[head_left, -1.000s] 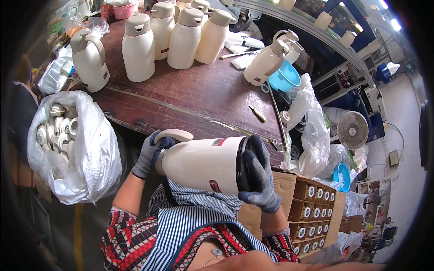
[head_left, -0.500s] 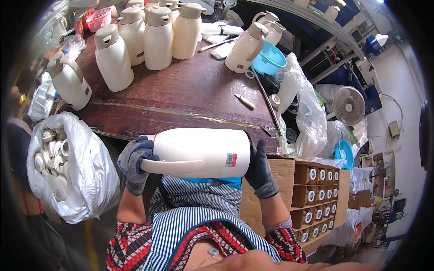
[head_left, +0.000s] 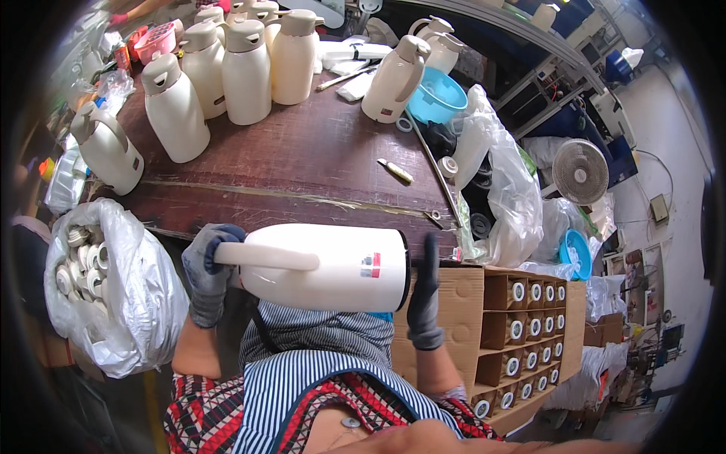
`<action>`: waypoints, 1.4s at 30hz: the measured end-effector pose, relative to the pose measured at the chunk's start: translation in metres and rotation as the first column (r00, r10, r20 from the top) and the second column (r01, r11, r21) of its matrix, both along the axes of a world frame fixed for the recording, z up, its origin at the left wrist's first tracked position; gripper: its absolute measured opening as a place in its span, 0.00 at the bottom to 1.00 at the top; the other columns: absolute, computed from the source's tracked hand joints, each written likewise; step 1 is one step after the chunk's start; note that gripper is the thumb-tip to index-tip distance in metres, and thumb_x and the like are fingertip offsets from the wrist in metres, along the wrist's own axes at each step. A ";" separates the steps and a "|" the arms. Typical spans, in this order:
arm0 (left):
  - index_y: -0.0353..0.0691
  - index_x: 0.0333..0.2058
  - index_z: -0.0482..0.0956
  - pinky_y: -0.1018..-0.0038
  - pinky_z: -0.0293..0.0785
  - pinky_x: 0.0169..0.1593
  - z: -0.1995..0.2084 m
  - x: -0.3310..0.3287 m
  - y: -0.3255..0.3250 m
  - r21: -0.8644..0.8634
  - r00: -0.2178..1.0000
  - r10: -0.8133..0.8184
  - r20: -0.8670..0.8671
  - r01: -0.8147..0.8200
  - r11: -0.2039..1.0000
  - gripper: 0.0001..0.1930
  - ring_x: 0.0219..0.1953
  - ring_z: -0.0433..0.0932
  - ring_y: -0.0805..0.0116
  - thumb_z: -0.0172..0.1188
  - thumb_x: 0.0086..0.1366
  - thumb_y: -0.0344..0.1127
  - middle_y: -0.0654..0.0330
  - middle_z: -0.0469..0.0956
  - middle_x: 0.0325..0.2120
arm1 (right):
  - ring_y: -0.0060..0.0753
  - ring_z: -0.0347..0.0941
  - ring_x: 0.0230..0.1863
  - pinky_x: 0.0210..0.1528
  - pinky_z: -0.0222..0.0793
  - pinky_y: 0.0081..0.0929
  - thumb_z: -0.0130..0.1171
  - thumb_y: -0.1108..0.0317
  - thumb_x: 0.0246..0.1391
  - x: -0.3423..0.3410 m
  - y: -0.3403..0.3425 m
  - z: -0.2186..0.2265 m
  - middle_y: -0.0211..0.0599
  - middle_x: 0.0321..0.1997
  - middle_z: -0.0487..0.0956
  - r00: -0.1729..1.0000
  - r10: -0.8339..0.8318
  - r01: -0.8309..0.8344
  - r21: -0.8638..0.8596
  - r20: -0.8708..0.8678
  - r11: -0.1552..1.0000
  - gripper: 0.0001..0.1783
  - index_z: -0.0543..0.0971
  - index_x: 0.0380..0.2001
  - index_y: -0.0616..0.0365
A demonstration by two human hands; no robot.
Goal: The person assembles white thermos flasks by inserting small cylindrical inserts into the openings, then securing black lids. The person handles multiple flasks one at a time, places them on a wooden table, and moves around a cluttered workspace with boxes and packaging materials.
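I hold a cream thermos jug (head_left: 333,266) lying on its side above my lap, handle facing up, black base to the right. My left hand (head_left: 206,271), in a grey and blue glove, grips the jug's top end at the handle. My right hand (head_left: 426,296), in a dark grey glove, presses flat against the black base. The jug hangs just in front of the dark wooden table (head_left: 302,163).
Several cream jugs (head_left: 242,72) stand on the table's far left, one more (head_left: 393,76) beside a blue basket (head_left: 439,98). A plastic bag of white caps (head_left: 106,280) hangs at my left. A cardboard box with divided cells (head_left: 522,325) sits at my right, with plastic bags (head_left: 507,189) and a fan (head_left: 578,170) beyond.
The jug has turned so its base no longer faces me and its handle is up. My right hand has shifted from the jug's side to flat on the base.
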State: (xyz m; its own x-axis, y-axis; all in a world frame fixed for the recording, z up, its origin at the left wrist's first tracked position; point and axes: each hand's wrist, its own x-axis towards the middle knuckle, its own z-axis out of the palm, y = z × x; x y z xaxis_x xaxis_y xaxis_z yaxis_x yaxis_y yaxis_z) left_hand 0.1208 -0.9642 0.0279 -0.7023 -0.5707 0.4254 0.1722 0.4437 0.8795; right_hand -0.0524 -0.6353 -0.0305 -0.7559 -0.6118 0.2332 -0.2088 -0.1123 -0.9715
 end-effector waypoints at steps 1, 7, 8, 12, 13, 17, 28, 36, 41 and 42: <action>0.39 0.31 0.81 0.60 0.84 0.46 -0.002 -0.001 0.010 0.289 0.998 0.005 -0.055 0.011 0.957 0.10 0.38 0.85 0.53 0.69 0.56 0.38 0.56 0.85 0.36 | 0.43 0.60 0.75 0.72 0.62 0.39 0.49 0.40 0.69 0.016 -0.004 -0.005 0.51 0.78 0.58 0.989 -0.067 0.090 -0.175 0.135 0.980 0.46 0.53 0.77 0.61; 0.38 0.31 0.82 0.60 0.83 0.46 0.024 0.008 0.015 -0.712 0.993 -0.069 -0.091 -0.017 0.702 0.12 0.39 0.85 0.50 0.69 0.55 0.41 0.53 0.85 0.35 | 0.51 0.65 0.72 0.74 0.58 0.39 0.38 0.31 0.69 0.001 0.026 -0.004 0.55 0.71 0.68 0.960 0.027 -0.114 0.302 0.280 0.947 0.50 0.59 0.73 0.68; 0.38 0.30 0.82 0.60 0.83 0.46 0.023 0.007 0.014 -0.634 0.995 -0.009 -0.096 -0.055 0.772 0.13 0.38 0.85 0.51 0.69 0.56 0.41 0.52 0.84 0.34 | 0.52 0.65 0.72 0.73 0.58 0.40 0.41 0.34 0.69 0.000 0.031 -0.005 0.55 0.72 0.68 0.960 -0.008 -0.066 0.255 0.280 0.965 0.48 0.60 0.73 0.68; 0.37 0.29 0.82 0.64 0.81 0.42 0.017 0.004 0.031 -0.047 0.995 0.005 -0.104 -0.010 0.999 0.15 0.36 0.85 0.54 0.69 0.60 0.45 0.50 0.84 0.32 | 0.56 0.64 0.72 0.73 0.60 0.44 0.58 0.55 0.64 -0.006 0.037 -0.055 0.54 0.73 0.65 0.956 -0.042 0.107 0.209 -0.290 0.972 0.38 0.64 0.70 0.66; 0.39 0.29 0.81 0.63 0.82 0.44 0.030 0.008 0.030 -0.553 0.996 -0.024 -0.087 -0.029 0.833 0.12 0.36 0.85 0.54 0.68 0.60 0.42 0.53 0.84 0.33 | 0.55 0.66 0.69 0.72 0.61 0.43 0.61 0.58 0.63 -0.009 0.042 -0.062 0.54 0.71 0.68 0.954 0.054 0.031 0.276 -0.295 0.961 0.36 0.66 0.69 0.65; 0.39 0.28 0.81 0.59 0.82 0.47 0.030 0.005 0.028 -0.657 0.985 -0.092 -0.146 -0.028 0.753 0.09 0.36 0.85 0.51 0.68 0.57 0.38 0.54 0.84 0.33 | 0.51 0.72 0.63 0.69 0.65 0.40 0.64 0.60 0.62 -0.014 0.051 -0.061 0.54 0.64 0.74 0.956 0.210 -0.116 0.393 -0.204 0.912 0.33 0.70 0.67 0.63; 0.42 0.31 0.83 0.61 0.85 0.46 0.044 0.009 0.045 -0.824 0.956 -0.292 -0.043 0.132 0.552 0.08 0.39 0.86 0.55 0.69 0.56 0.38 0.56 0.85 0.35 | 0.46 0.76 0.60 0.66 0.69 0.35 0.76 0.59 0.48 -0.002 0.035 -0.046 0.53 0.58 0.79 0.871 0.367 -0.200 0.447 -0.326 0.872 0.36 0.78 0.58 0.61; 0.39 0.29 0.83 0.63 0.81 0.41 0.009 0.005 0.044 -0.385 0.988 -0.118 -0.103 0.069 0.920 0.05 0.37 0.85 0.57 0.62 0.61 0.33 0.52 0.85 0.35 | 0.46 0.63 0.73 0.74 0.60 0.46 0.42 0.24 0.63 0.026 0.063 -0.064 0.43 0.77 0.62 0.725 -0.124 0.264 -0.108 0.678 0.958 0.52 0.59 0.75 0.54; 0.40 0.30 0.83 0.59 0.83 0.50 0.019 0.005 0.043 -0.666 0.976 -0.201 -0.087 0.093 0.740 0.04 0.40 0.86 0.54 0.64 0.58 0.34 0.53 0.85 0.34 | 0.42 0.68 0.69 0.71 0.62 0.41 0.41 0.35 0.70 0.008 0.066 -0.012 0.46 0.71 0.71 0.981 0.185 -0.185 0.548 0.056 0.816 0.41 0.65 0.71 0.57; 0.40 0.30 0.83 0.61 0.83 0.49 0.010 0.006 0.036 -0.557 0.990 -0.117 -0.079 0.054 0.828 0.04 0.39 0.86 0.54 0.64 0.58 0.33 0.52 0.85 0.34 | 0.42 0.69 0.68 0.71 0.63 0.40 0.39 0.32 0.69 0.010 0.071 -0.010 0.45 0.71 0.71 0.986 0.083 -0.147 0.534 0.141 0.833 0.44 0.64 0.72 0.56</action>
